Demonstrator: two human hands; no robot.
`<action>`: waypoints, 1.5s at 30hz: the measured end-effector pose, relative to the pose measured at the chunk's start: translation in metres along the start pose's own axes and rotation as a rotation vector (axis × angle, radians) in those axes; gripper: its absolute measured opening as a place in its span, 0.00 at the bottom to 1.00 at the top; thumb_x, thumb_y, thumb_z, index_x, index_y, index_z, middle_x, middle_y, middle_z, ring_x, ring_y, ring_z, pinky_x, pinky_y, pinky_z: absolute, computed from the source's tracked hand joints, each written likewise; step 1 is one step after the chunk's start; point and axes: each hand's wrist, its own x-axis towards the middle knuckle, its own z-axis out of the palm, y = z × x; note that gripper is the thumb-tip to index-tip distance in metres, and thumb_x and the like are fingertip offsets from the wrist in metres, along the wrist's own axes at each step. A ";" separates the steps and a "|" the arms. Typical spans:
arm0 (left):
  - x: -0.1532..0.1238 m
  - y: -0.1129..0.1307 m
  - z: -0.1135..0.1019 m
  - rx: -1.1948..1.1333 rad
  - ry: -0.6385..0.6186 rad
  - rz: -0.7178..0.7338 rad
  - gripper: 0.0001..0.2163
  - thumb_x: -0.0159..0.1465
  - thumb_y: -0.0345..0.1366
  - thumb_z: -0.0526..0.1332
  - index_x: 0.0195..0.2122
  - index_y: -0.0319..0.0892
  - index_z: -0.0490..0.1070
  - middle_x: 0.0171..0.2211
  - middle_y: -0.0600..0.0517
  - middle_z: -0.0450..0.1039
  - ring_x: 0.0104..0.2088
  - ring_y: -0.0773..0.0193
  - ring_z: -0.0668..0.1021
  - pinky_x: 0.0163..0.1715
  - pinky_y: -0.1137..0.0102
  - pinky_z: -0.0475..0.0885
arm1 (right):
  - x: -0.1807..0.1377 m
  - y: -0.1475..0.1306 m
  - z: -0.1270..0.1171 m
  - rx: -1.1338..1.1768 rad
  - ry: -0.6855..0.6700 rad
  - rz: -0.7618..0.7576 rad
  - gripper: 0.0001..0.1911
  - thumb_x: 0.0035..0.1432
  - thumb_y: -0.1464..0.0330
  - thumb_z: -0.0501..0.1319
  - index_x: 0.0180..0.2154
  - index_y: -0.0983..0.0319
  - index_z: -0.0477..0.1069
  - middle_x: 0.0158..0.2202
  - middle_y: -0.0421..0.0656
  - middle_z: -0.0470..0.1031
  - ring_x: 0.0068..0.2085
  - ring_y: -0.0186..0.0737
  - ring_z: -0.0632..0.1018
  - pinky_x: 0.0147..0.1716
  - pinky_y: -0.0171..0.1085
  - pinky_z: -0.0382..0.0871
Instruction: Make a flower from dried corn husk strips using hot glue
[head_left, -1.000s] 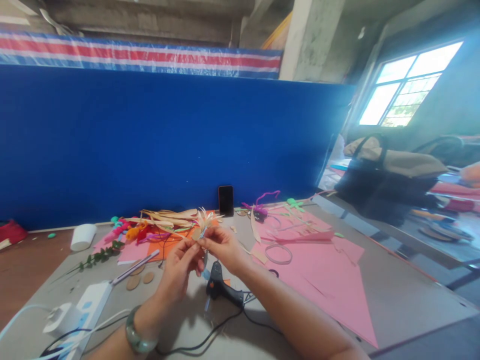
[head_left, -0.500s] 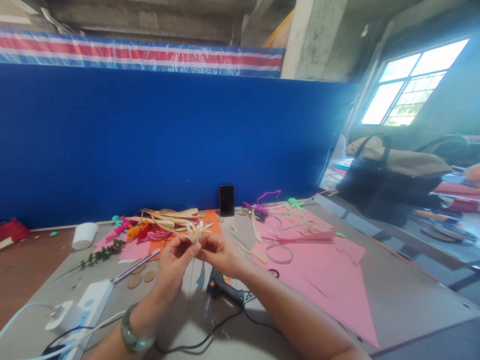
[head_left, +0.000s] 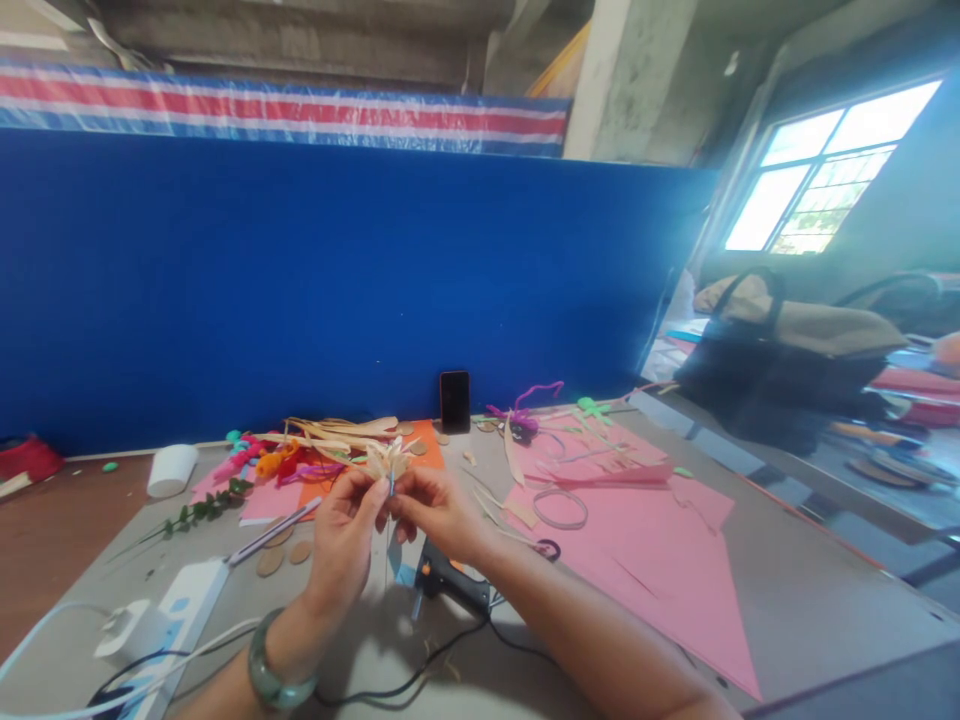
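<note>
Both hands meet above the grey table (head_left: 787, 600) and pinch one small craft piece: a straw flower (head_left: 390, 458) of pale strips on a thin stick. My left hand (head_left: 345, 535), with a green bangle on its wrist, grips the piece from the left. From the right, my right hand (head_left: 435, 512) closes its fingers on the stick just under the strips. A black glue gun (head_left: 450, 585) lies on the table right below the hands.
Pink paper sheets (head_left: 645, 560) cover the table's right half. Straw strips and coloured pipe cleaners (head_left: 322, 450) are piled behind the hands. A black phone (head_left: 454, 401) leans on the blue partition. A white power strip (head_left: 176, 610) and cables lie at the left, near a white roll (head_left: 171, 470).
The straw flower and both hands have dropped a little lower and closer to me. The flower has turned, so its strips now bunch above the fingers.
</note>
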 end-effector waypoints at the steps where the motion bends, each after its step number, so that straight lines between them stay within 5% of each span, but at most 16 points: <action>1: 0.000 0.000 0.000 0.002 -0.002 0.005 0.08 0.57 0.39 0.66 0.28 0.40 0.70 0.18 0.58 0.64 0.19 0.72 0.65 0.21 0.77 0.61 | 0.000 0.000 0.000 0.006 0.004 -0.007 0.16 0.50 0.59 0.68 0.28 0.64 0.68 0.24 0.40 0.76 0.19 0.28 0.72 0.19 0.28 0.65; 17: 0.003 0.000 -0.002 -0.007 -0.049 -0.029 0.10 0.57 0.39 0.66 0.34 0.40 0.70 0.25 0.56 0.69 0.24 0.71 0.70 0.26 0.75 0.65 | 0.001 -0.003 -0.003 -0.012 0.055 -0.024 0.14 0.49 0.62 0.68 0.27 0.65 0.69 0.23 0.39 0.75 0.18 0.26 0.70 0.19 0.28 0.63; 24: 0.001 0.004 0.004 -0.173 -0.225 -0.313 0.11 0.57 0.41 0.66 0.29 0.41 0.66 0.20 0.56 0.68 0.22 0.72 0.70 0.23 0.77 0.65 | 0.003 -0.014 -0.012 -0.042 0.140 -0.069 0.15 0.46 0.62 0.70 0.26 0.65 0.70 0.17 0.34 0.68 0.16 0.24 0.66 0.16 0.27 0.56; 34: -0.001 0.013 0.004 -0.342 -0.233 -0.556 0.16 0.52 0.41 0.71 0.26 0.39 0.64 0.18 0.61 0.60 0.15 0.80 0.57 0.15 0.83 0.53 | 0.004 -0.012 -0.022 -0.016 0.014 -0.068 0.15 0.43 0.63 0.72 0.25 0.64 0.69 0.17 0.33 0.68 0.14 0.24 0.66 0.13 0.26 0.58; 40: -0.001 0.014 0.005 -0.300 -0.273 -0.518 0.16 0.54 0.44 0.69 0.28 0.39 0.65 0.17 0.62 0.57 0.14 0.80 0.54 0.14 0.82 0.49 | 0.001 -0.012 -0.028 -0.066 -0.011 -0.055 0.13 0.49 0.62 0.69 0.30 0.64 0.72 0.19 0.34 0.69 0.14 0.23 0.65 0.11 0.26 0.54; 45: -0.001 0.006 0.005 -0.167 -0.197 -0.293 0.17 0.56 0.45 0.67 0.24 0.39 0.63 0.16 0.61 0.58 0.15 0.79 0.55 0.15 0.81 0.47 | 0.000 -0.014 -0.024 -0.073 0.018 -0.054 0.13 0.49 0.62 0.69 0.31 0.64 0.71 0.18 0.33 0.68 0.14 0.26 0.68 0.13 0.26 0.57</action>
